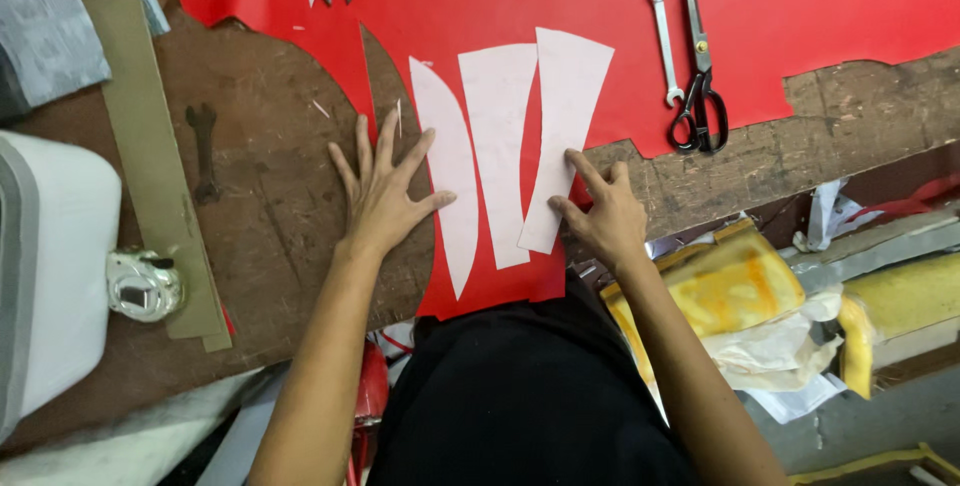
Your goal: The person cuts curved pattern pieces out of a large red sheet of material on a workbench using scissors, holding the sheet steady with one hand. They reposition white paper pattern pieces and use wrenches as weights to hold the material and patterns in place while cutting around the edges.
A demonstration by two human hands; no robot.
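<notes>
With the left hand [385, 196] spread flat beside the red sheet [560, 6] and right hand [600, 216] fingertips pressing the rightmost white pattern piece [565, 136], that piece risks sliding off the sheet's cut edge.

Worn brown wooden workbench [270, 206] seen from above, lit evenly, no hard shadows.

Scratched and stained across the top, chipped along the near right edge. At far left, a long strip of olive-brown cardboard [150, 136] lying near to far, beside a crumpled grey sheet [45, 26] in the far corner. At near left, a white rounded plastic machine housing with grey trim [50, 266], with a small shiny metal fitting [145, 286] just beside it. Below the bench edge at right, a yellow-orange plastic-wrapped bundle [740, 286], crumpled white paper [770, 346] and pale yellowish foam blocks [900, 296] heaped close together. Grey floor [880, 416] at near right.
</notes>
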